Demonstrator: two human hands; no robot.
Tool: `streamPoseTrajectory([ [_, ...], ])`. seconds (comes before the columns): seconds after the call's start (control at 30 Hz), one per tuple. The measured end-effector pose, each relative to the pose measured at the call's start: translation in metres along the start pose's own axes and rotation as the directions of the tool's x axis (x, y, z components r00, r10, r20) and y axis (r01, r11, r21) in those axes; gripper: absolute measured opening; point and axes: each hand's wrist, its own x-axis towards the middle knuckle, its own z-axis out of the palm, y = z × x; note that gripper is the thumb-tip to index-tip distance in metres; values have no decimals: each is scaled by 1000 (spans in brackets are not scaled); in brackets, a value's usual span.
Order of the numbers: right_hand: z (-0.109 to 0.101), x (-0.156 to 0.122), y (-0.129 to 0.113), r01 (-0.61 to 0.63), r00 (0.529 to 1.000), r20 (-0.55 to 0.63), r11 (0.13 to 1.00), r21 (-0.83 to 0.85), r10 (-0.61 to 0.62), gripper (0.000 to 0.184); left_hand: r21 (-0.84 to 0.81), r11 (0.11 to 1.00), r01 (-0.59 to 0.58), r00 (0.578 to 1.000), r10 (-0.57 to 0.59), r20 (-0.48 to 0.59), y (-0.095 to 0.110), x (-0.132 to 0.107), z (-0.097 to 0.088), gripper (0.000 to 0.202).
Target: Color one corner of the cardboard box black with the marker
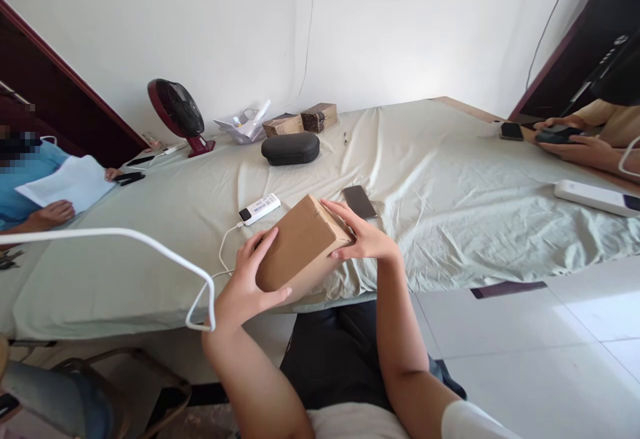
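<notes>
A brown cardboard box (299,242) is held at a tilt between my two hands, close to the table's front edge. My left hand (253,278) grips its left end, thumb along the near side and fingers over the far side. Against the right end presses my right hand (361,231), its thumb near the front corner and its fingers at the back corner. Just behind the box lies a dark smartphone (359,202). Left of that is a white device (259,209) with a label and a black end, plugged into a white cable. The box's underside is hidden.
Farther back are a black zip case (291,149), two cardboard boxes (320,117), a plastic bag (243,126) and a red fan (183,112). A white cable (150,236) hangs across the left foreground. People sit at both ends, one with papers (67,182).
</notes>
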Motion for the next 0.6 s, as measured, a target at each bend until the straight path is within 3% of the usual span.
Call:
streamPoseTrajectory([
  [0.17,3,0,-1,-7,999,-54,999,47,9,117,-11,999,-35,999,35,-40,-3,-2,-1,107],
  [0.37,14,5,-17,-108,954,-285,993,-40,92,115,37,999,14,981,-6,-194,8,4,2,107],
  [0.5,13,5,-20,-102,967,-231,994,39,108,108,142,989,-29,970,62,-233,20,8,6,104],
  [0.6,8,2,-17,-173,966,-165,972,156,198,110,213,976,-39,970,88,-225,25,9,6,99],
])
